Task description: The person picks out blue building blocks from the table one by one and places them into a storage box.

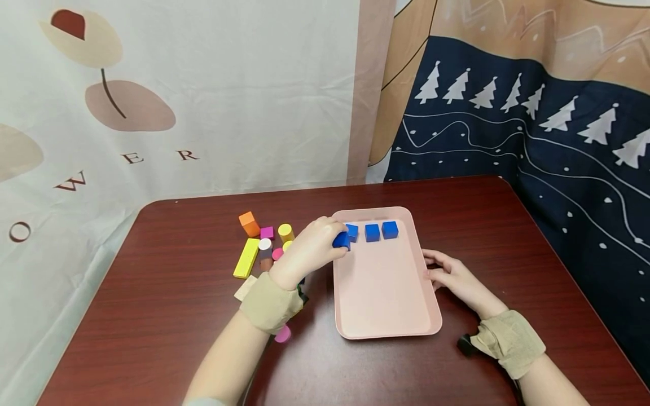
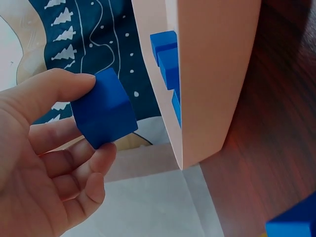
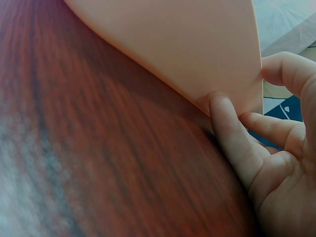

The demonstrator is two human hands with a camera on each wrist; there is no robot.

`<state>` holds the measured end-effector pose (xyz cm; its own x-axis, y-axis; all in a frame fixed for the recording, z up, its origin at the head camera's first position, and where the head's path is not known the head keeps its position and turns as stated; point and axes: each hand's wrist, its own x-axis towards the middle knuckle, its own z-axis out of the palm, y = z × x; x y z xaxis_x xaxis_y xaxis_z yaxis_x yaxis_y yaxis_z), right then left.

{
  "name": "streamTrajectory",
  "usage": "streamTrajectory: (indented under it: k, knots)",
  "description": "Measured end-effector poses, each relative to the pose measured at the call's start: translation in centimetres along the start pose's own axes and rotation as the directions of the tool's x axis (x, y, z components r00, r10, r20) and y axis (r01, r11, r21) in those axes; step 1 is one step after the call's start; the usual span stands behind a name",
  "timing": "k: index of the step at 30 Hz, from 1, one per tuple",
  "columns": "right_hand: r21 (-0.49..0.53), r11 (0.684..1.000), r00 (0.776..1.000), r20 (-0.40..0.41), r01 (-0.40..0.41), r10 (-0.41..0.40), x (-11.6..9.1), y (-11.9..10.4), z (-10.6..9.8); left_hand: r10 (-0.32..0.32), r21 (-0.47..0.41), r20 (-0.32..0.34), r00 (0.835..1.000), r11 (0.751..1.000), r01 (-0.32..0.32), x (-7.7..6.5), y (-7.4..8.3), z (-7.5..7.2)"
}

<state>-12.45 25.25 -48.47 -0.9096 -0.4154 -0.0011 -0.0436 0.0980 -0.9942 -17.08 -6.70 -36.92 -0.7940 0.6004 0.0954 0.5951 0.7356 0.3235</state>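
Note:
My left hand [image 1: 317, 242] pinches a blue block [image 2: 103, 111] between the thumb and fingertips, over the upper left side of a pink tray [image 1: 386, 287]. Three more blue blocks, one of them the middle block [image 1: 372, 232], stand in a row along the tray's far end. The leftmost block [image 1: 352, 233] is partly hidden behind the held one. At the tray's right side, my right hand [image 1: 459, 282] rests its fingertips against the outer wall [image 3: 197, 59], with the fingers loosely bent.
Left of the tray lie loose blocks: an orange block [image 1: 249, 224], a long yellow block [image 1: 246, 258], a yellow cylinder [image 1: 286, 232], a white cylinder [image 1: 265, 246] and several others, some hidden under my left arm. The dark red table [image 1: 152, 316] ends at hanging cloths behind.

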Motion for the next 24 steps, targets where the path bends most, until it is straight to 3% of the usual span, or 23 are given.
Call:
streamTrajectory:
  k: [6, 15, 24]
  knots:
    - [0.004, 1.000, 1.000, 0.002, 0.004, -0.004, 0.1, -0.1, 0.0, -0.026, -0.012, 0.034, 0.999, 1.000, 0.026, 0.6, 0.4, 0.2]
    - [-0.007, 1.000, 1.000, 0.007, 0.017, -0.017, 0.2, -0.1, -0.1, -0.034, 0.037, 0.066, 0.997, 0.999, 0.031, 1.8, 0.9, 0.6]
    - [-0.012, 1.000, 1.000, 0.003, 0.017, -0.017, 0.1, 0.0, -0.1, -0.070, 0.001, 0.137, 0.988, 0.997, 0.071, 2.5, 1.1, 1.4]
